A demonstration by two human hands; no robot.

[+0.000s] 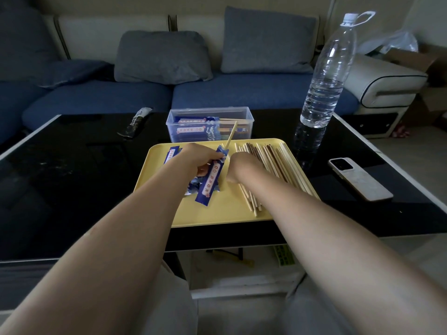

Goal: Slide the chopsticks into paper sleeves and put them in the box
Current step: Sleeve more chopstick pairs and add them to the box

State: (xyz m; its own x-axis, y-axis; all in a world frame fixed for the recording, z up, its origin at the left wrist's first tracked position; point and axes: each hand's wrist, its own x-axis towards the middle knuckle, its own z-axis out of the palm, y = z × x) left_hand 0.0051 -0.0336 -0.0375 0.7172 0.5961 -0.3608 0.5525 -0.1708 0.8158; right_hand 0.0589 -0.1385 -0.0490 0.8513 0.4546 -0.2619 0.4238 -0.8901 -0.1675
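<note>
Left hand [203, 160] holds a blue paper sleeve [212, 176] steady, one chopstick [231, 134] protruding; right hand [244, 168] reaches into the loose chopsticks [273, 163], its grip hidden.

I see a blue printed paper sleeve [211, 176] at frame centre, tilted, one chopstick [230, 136] poking from its top. Bare chopsticks [273, 163] lie fanned just right. The clear box [210, 124] above holds sleeved pairs.
</note>
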